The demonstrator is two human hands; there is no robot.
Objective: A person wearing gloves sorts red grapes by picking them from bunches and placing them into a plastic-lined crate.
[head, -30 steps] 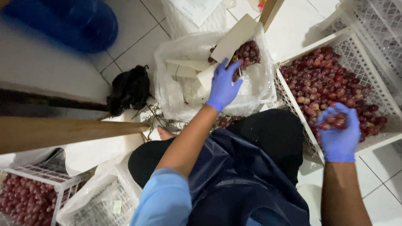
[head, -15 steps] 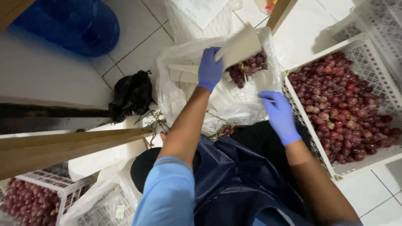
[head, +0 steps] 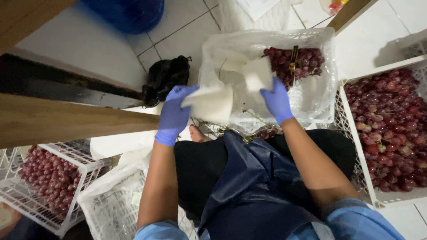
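Since a moment ago, the right hand (head: pixel 276 101) has joined the left hand (head: pixel 174 116) over the lined crate (head: pixel 327 71). Each pinches one white sheet (head: pixel 210 103), seemingly paper. Three crates hold grapes (head: pixel 297 60).

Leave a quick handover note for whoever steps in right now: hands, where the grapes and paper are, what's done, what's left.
Left hand, gloved: holds a white paper sheet at the near edge of the plastic-lined crate.
Right hand, gloved: grips a second white sheet over that liner.
Done: one red grape bunch lies in the lined crate's far corner.
Left: the crate at right is full of loose grapes; another grape crate sits lower left.
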